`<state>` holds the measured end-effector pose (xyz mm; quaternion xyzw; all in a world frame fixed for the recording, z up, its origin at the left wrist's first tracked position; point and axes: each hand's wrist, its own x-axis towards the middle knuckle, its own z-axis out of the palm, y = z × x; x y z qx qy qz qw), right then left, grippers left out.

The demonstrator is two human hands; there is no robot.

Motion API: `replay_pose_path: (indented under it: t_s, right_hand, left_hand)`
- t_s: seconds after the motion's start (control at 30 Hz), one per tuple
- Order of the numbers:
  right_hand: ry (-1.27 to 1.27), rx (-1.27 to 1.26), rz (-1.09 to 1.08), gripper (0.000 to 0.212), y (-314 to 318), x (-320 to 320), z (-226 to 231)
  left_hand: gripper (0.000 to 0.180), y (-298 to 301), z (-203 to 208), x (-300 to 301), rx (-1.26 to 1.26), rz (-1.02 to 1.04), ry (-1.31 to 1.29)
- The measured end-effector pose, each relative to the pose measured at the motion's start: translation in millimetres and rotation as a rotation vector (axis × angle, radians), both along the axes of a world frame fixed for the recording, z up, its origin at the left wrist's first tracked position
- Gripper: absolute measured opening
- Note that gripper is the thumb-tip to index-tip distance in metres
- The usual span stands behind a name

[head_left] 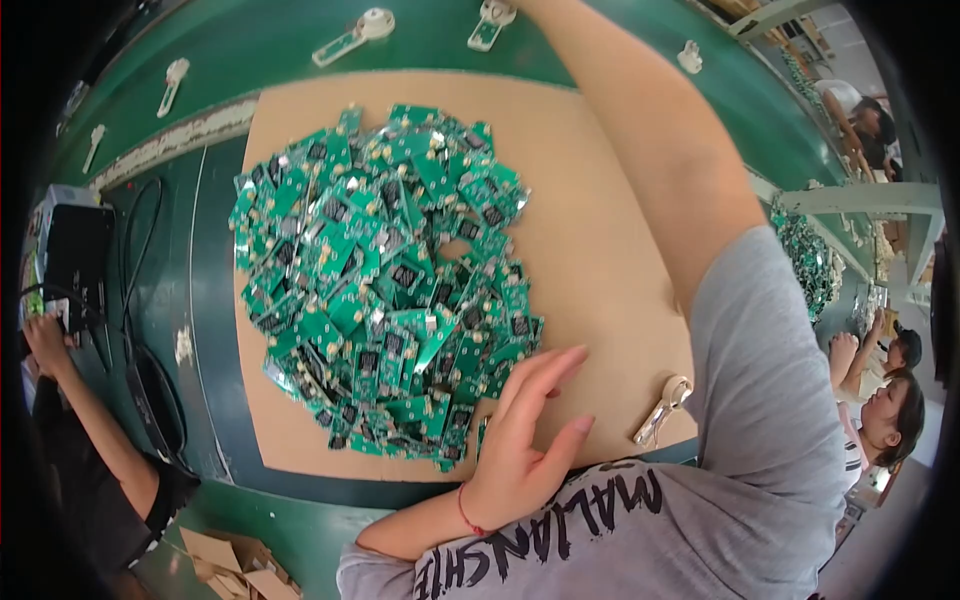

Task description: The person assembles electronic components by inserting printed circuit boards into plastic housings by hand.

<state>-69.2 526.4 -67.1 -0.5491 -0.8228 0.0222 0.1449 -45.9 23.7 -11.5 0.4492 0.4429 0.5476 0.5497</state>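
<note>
Here, dark lettering (540,520) crosses the shirt (760,400), the left hand (522,440), fingers apart, is beside circuit boards (375,270) heaped on cardboard (600,270), and whether the right hand (512,4), mostly cropped, grips a white handle (491,17) I cannot tell.

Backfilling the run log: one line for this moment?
left hand: open, beside board pile | right hand: top edge, at white device

Circuit boards (345,240) of smooth green laminate, glossy in places, bear small metallic-looking parts; the sheet (610,260) beneath is matt brown cardboard. Long-handled casings (376,24) appear to be smooth off-white plastic. Soft, matt grey cloth forms the shirt (760,330), black plastic the adapter (155,400).
</note>
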Motion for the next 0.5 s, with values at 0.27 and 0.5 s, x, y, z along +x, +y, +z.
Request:
replay_pose_path:
  t_s: [0.27, 0.5]
  right_hand:
    - [0.526, -0.253, 0.428, 0.023, -191.0, 69.4, 94.2]
    - [0.118, -0.312, 0.737, 0.041, -412.2, 220.7, 62.1]
  left_hand:
    - [0.014, -13.2, 2.3, 16.4, 0.168, -0.322, 0.377]
    - [0.013, -36.5, 8.1, -20.0, 0.034, -0.015, 0.996]
